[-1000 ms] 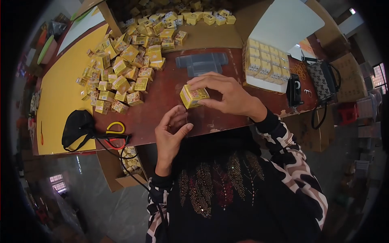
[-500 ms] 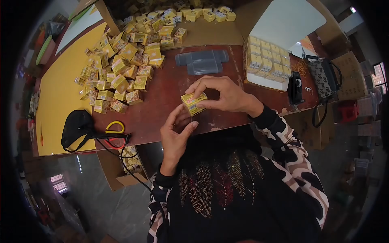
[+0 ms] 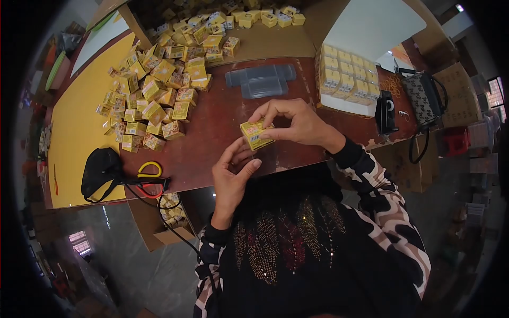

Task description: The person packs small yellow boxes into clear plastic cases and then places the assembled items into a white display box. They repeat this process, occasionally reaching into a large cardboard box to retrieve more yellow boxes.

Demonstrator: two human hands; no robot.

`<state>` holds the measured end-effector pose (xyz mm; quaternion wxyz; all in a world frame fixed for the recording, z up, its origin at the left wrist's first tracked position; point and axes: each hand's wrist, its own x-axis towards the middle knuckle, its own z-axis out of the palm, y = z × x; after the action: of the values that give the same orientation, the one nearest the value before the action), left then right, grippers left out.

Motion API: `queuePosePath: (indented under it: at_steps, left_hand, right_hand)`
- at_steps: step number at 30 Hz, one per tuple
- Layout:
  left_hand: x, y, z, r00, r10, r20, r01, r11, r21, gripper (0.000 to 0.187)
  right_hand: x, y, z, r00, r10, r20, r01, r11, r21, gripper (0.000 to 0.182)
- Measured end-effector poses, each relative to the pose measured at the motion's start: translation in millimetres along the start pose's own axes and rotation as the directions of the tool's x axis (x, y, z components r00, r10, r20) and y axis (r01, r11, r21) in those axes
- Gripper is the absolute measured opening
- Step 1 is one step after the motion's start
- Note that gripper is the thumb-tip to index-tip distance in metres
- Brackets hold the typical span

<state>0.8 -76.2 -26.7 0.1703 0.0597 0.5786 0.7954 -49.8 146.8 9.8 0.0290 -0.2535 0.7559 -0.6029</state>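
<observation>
A small yellow printed box (image 3: 256,137) with a barcode on its side is pinched between the thumb and fingers of my right hand (image 3: 297,124), over the front part of the table. Just below and left of it is my left hand (image 3: 231,172), palm up, with thumb and fingers apart and fingertips close by the box's lower left corner. Beyond both hands, a flattened clear plastic box blank (image 3: 261,79) lies on the dark red tabletop.
A big heap of similar yellow boxes (image 3: 154,87) spreads at left and back. White carton (image 3: 347,105) at right holds rows of them. Scissors (image 3: 150,169) and a black cloth item (image 3: 101,172) lie front left. A patterned bag (image 3: 421,98) stands far right. An open carton (image 3: 151,228) sits below the table.
My right hand has moved the yellow box slightly right, away from my left palm, and turned it a little. The left hand has stayed nearly in place.
</observation>
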Motion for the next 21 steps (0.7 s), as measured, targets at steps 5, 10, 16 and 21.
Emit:
queuePosePath:
  at_steps: [5,10,16,21]
  left_hand:
    - [-1.2,2.7,5.6,1.000,0.009,-0.010,-0.009,1.000,-0.005,0.058]
    - [-0.3,-0.4,5.3,0.998,0.048,-0.030,-0.047,0.998,0.034,0.058]
    - [1.7,0.4,5.4,1.000,-0.015,-0.015,0.015,0.998,0.061,0.057]
    - [-0.5,-0.2,11.6,0.997,0.049,-0.061,-0.048,0.999,0.004,0.057]
  right_hand:
    - [0.5,-5.2,1.3,1.000,-0.011,-0.001,0.011,0.999,-0.050,0.018]
    - [-5.1,13.1,12.9,0.993,-0.092,-0.070,0.087,0.993,-0.075,0.018]
    - [0.5,10.7,5.9,0.989,-0.015,-0.144,0.044,0.979,0.199,0.017]
    - [0.5,-3.6,-2.9,1.000,-0.024,-0.008,0.023,0.999,-0.026,0.016]
